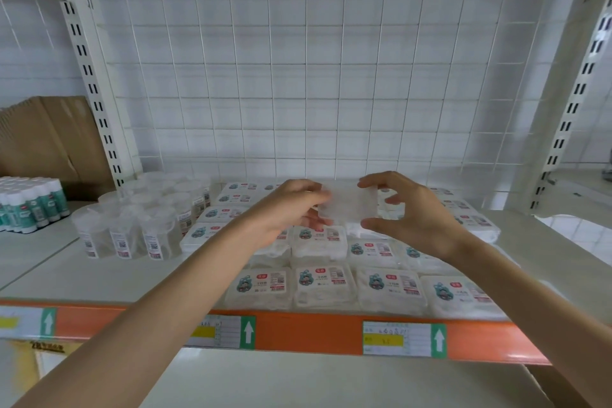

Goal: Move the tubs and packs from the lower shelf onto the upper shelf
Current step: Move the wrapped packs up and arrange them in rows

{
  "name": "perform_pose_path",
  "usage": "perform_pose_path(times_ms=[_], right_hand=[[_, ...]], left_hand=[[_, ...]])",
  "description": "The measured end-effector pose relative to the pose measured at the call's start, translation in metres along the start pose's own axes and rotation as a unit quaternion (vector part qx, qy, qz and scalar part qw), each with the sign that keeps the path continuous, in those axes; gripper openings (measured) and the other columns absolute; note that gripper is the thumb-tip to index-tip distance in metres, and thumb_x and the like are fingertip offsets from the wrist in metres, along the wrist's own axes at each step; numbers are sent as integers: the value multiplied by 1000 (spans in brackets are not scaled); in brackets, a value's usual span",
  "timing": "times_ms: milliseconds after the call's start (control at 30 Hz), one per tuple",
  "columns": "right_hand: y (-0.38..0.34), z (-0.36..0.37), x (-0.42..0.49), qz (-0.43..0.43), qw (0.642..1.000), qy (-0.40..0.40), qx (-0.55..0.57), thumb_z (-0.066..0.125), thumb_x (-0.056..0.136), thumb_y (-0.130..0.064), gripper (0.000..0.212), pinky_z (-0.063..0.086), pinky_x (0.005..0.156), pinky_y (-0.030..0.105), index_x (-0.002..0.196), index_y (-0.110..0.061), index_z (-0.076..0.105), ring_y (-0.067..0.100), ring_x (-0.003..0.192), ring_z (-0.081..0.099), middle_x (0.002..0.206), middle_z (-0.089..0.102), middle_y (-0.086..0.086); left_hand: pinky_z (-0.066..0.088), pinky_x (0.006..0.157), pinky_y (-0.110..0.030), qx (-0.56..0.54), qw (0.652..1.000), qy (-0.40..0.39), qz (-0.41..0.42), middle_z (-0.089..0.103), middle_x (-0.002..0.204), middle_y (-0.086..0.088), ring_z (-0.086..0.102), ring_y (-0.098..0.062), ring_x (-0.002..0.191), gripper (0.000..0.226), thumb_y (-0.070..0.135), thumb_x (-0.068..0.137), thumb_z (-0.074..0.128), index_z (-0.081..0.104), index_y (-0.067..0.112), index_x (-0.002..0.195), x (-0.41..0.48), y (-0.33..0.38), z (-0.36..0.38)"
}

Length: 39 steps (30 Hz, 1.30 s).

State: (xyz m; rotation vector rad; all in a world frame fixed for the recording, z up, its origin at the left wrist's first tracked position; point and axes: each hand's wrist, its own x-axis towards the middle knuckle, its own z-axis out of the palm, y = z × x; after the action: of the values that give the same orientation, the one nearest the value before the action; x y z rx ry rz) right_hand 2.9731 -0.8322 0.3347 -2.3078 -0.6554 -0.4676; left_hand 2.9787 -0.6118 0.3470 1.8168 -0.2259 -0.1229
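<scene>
– Now, first entry: where is the held pack (347, 205)?
– Raised above the upper shelf (66, 272), over the middle rows of the packs (318, 285) lying flat there. Whether it clears them or brushes them, I cannot tell.
– Grip?
– Two hands. The left hand (291, 209) curls its fingers round the pack's left end. The right hand (410, 219) pinches the right end, index finger on the top edge and thumb on the bottom edge, with the other fingers loosely fanned behind.
– Pack relative to the grip?
– It spans the gap between the two hands, long side roughly level, broad face toward the camera. Translucent white; no label readable.
– Surroundings?
– Clear tubs (132, 225) stand upright in a cluster just left of the packs. Farther left are white-capped bottles (29, 205), with brown cardboard (49, 139) behind them. A wire grid (298, 76) backs the shelf. An orange strip (298, 331) with price tags runs along its front edge, and the lower shelf (298, 381) shows white beneath
</scene>
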Motion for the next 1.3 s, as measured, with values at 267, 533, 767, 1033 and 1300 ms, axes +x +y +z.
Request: perform_pose_path(times_ms=[267,533,767,1033,1300], right_hand=[[1,5,-2,184,952,25,245,68,86,-43,49,52,89,26,127,-18,61,7,101,65,111,70,-8],[-1,8,-6,137,941,18,308,67,91,-26,20,48,83,35,109,-20,72,15,87,68,95,75,2],[-6,12,-11,28,960,49,273,75,82,-10,31,54,84,30,112,-18,71,15,98,69,104,74,-3],[-7,16,-18,-46,987,102,112,76,83,-16,38,45,94,17,110,-42,69,-4,118,55,126,61,-23],[-10,12,-17,79,956,38,281,61,95,-17,28,50,91,27,120,-30,63,-1,106,62,117,68,-14]], left_hand=[[60,79,-35,-62,998,16,21,71,110,-15,72,-30,91,32,10,93,66,59,7,123,-4,-4,0],[56,79,-32,-35,999,16,23,73,107,-5,72,-21,93,31,33,98,58,62,13,121,-8,-6,-4],[54,65,-32,-22,997,55,-53,70,98,-15,67,-23,72,50,52,101,39,62,8,106,-14,-3,-10],[58,64,-24,-152,988,20,-35,73,101,-12,71,-20,80,17,13,95,62,67,6,109,-13,-2,-8],[58,77,-28,-143,988,37,56,70,112,-10,72,-20,96,36,-3,87,66,64,11,120,-13,-12,-7]])
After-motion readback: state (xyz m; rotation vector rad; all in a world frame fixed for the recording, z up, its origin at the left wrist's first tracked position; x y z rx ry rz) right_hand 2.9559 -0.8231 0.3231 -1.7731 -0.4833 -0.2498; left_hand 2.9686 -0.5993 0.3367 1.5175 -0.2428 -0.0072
